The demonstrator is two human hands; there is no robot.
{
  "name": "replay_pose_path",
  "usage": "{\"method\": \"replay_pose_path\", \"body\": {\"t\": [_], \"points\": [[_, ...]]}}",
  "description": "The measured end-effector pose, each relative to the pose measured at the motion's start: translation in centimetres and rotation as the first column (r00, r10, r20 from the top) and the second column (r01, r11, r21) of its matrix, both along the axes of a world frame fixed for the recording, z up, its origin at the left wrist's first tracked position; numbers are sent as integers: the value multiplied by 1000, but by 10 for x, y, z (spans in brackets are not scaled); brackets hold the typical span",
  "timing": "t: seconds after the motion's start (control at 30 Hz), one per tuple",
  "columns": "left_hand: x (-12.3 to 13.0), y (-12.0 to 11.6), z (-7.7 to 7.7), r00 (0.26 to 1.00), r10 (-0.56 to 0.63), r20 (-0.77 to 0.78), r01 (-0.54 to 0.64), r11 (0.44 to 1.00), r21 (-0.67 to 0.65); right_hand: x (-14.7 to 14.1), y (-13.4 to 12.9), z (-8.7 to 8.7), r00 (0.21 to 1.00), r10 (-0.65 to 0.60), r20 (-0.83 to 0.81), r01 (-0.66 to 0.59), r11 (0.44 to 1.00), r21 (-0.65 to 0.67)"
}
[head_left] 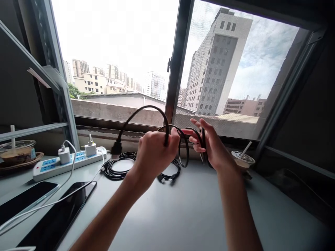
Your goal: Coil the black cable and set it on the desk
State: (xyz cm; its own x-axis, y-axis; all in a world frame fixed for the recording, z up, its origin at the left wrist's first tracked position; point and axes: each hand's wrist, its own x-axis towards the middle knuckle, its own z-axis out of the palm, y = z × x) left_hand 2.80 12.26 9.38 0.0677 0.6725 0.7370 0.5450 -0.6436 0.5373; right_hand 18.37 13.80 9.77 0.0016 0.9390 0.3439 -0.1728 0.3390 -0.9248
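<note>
The left hand (158,150) pinches a black cable (150,106) between thumb and curled fingers, its plug (116,148) arching out left of the knuckles. Loops of the cable run across to the right hand (213,146), its fingers parted, and hang there. Beyond the left fingers, coiled cables (112,175) lie on the table (183,209), a power strip (78,161) farther left. Past the right fingers stands a lidded cup (241,161).

We count two hands (158,150) (213,148), one held cable (167,129), two coils (115,175) (178,170), one power strip (80,159), two chargers (64,156) (90,149), at least two white cords (74,161) (83,186), two phones (27,199) (59,218), two cups (18,153) (242,160), two straws (12,134) (246,149) and one counter (180,216).
</note>
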Motion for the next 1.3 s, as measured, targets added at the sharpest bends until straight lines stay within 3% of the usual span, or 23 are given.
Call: {"method": "replay_pose_path", "body": {"t": [0.13, 0.27, 0.33, 0.43, 0.5, 0.63, 0.8, 0.9, 0.97, 1.07, 1.17, 1.3], "points": [[17, -1, -14, 932, -130, -339, 126, 991, -36, -17, -12, -5, 966, 68, 249, -71, 997, 2], [17, -6, -17, 880, -201, -431, 195, 979, -60, -19, -11, -7, 968, 14, 252, -30, 998, 62], [14, -6, -14, 918, -196, -346, 194, 980, -40, -15, -8, -6, 969, -50, 241, 26, 995, 101], [8, -5, -6, 989, -137, -63, 141, 989, 50, -7, -6, -5, 944, -209, 256, 159, 966, 202], [2, -3, 0, 993, -74, 94, 66, 994, 84, -2, -4, -6, 906, -304, 296, 230, 938, 261], [-15, 3, 8, 992, -31, 119, 25, 998, 52, 4, 1, -11, 809, -490, 323, 345, 842, 414], [-32, 12, 3, 966, -228, -125, 232, 972, 19, 2, 5, -16, 554, -730, 400, 448, 667, 596], [-29, 20, -6, 922, -331, -202, 335, 942, -15, -5, 0, -14, 482, -785, 390, 441, 602, 666], [-22, 29, -11, 933, -276, -232, 291, 956, 33, -11, -7, -13, 529, -751, 395, 364, 621, 695], [-13, 49, -17, 975, -119, -185, 158, 964, 213, -19, -15, -11, 632, -638, 441, 189, 678, 710], [-10, 64, -19, 991, -116, -65, 131, 938, 322, -22, -15, -12, 697, -558, 451, 135, 719, 682], [-10, 66, -19, 981, -171, 89, 150, 966, 208, -19, -12, -12, 778, -517, 357, 217, 755, 619]]}}
